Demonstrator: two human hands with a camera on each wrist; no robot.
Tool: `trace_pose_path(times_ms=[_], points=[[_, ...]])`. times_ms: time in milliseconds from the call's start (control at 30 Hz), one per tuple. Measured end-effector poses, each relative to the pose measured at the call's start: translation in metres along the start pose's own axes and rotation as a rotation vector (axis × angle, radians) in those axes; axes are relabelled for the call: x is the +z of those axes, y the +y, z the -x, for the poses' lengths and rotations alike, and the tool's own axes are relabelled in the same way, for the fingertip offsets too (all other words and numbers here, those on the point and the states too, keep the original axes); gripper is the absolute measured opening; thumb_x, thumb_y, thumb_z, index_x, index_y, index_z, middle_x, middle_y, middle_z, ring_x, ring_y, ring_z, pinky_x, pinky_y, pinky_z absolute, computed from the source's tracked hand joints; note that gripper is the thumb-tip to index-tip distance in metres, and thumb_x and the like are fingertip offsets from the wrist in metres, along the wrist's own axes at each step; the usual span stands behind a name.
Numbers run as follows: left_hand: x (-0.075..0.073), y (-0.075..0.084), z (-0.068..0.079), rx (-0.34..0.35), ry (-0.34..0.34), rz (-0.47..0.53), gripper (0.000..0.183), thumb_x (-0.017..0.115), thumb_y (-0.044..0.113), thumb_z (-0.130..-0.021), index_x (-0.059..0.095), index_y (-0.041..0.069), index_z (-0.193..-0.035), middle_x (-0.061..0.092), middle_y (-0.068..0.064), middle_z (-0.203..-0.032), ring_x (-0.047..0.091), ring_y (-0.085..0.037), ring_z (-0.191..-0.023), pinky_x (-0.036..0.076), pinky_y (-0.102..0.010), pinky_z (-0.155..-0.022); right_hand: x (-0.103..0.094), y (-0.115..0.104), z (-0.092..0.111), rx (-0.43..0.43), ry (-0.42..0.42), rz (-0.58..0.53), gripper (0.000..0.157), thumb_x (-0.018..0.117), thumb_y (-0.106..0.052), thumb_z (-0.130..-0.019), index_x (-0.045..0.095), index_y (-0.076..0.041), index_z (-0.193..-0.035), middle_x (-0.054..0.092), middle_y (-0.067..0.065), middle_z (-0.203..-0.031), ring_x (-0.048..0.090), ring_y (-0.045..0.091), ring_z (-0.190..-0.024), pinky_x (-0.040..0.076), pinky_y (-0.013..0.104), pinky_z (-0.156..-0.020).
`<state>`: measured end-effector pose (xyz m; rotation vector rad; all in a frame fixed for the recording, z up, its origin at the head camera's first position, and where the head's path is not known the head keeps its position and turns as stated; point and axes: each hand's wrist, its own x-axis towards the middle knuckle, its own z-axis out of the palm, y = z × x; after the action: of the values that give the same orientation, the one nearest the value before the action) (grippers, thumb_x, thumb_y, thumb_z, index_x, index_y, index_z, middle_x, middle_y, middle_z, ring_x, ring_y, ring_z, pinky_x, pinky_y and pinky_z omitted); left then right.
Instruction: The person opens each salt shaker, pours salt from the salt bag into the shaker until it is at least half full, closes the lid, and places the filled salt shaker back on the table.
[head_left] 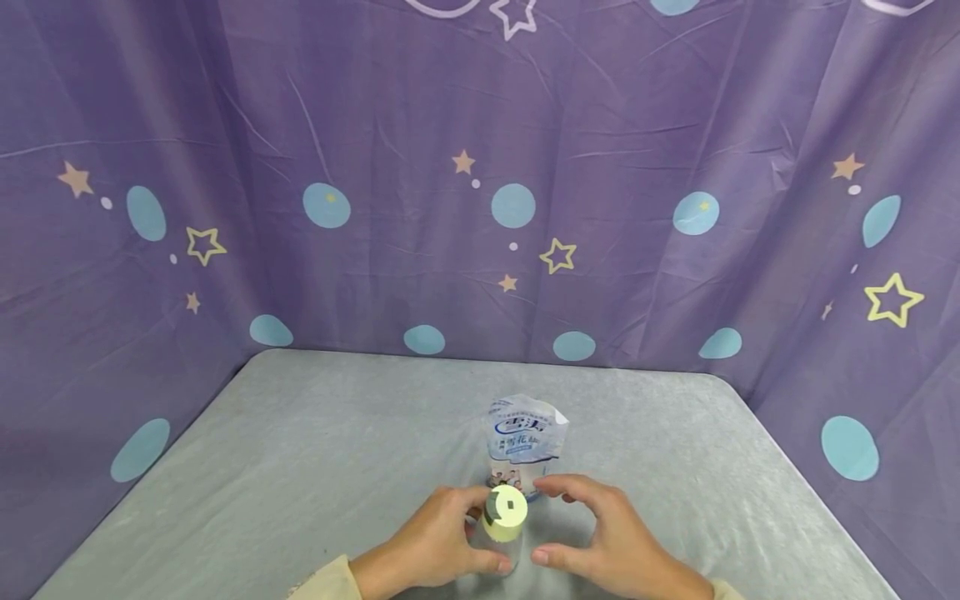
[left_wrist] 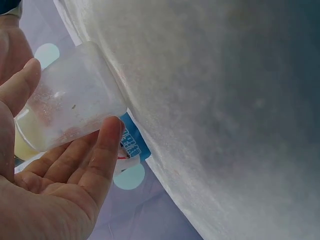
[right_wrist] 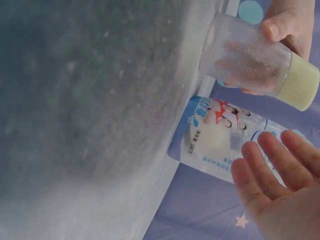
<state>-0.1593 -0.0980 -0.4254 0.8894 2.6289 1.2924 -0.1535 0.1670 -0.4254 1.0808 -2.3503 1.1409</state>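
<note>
The left hand (head_left: 438,542) curved about a translucent bottle (right_wrist: 240,60), its thumb on one side and its fingers along the other. The hold looked light, the fingers fairly straight in the left wrist view; how firmly they pressed could not be told. The right hand (head_left: 618,537) held nothing: its thumb and forefinger stood wide apart, facing the bottle but clear of it, the remaining fingers loosely extended.

The bottle stood upright between the hands, its pale yellow cap (head_left: 506,523) on top. With so slack a grip, a knock from the right hand could well have tipped it, or uneven pressure from the left thumb could have pushed it over. Whether the cap was tight did not show; if loose, it might have come away under a pull.

Just behind the bottle stood a printed pouch (head_left: 525,437), near the right forefinger; the views left it unclear whether they touched. Its soft walls seemed likely to buckle if that finger swept against it, and should its top have been unsealed, which could not be told, a fall might have spilled its contents.

Under both lay the cloth-covered table (head_left: 337,442), whose slight creases could have unsteadied a base dragged across them.
</note>
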Motion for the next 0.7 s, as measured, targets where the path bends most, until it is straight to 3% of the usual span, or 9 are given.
trace_pose_path(times_ms=[200, 700], points=[[0.0003, 0.0013, -0.0003, -0.003, -0.005, 0.0, 0.048, 0.096, 0.035, -0.071, 0.071, 0.022, -0.111, 0.067, 0.02, -0.095, 0.062, -0.001, -0.086, 0.056, -0.028, -0.077, 0.0043, -0.0034, -0.0016, 0.004, 0.0, -0.034, 0.063, 0.092, -0.031, -0.077, 0.064, -0.025, -0.133, 0.068, -0.01, -0.126, 0.066, 0.011, -0.107, 0.055, 0.039, -0.085], [0.0045, 0.0009, -0.0024, 0.091, 0.02, -0.037, 0.048, 0.095, 0.036, -0.071, 0.071, 0.024, -0.111, 0.068, 0.02, -0.098, 0.062, 0.002, -0.087, 0.056, -0.024, -0.076, 0.01, -0.0054, -0.0091, -0.076, 0.01, -0.056, 0.06, 0.091, -0.03, -0.079, 0.065, -0.015, -0.131, 0.07, -0.003, -0.123, 0.067, 0.013, -0.104, 0.054, 0.034, -0.083]])
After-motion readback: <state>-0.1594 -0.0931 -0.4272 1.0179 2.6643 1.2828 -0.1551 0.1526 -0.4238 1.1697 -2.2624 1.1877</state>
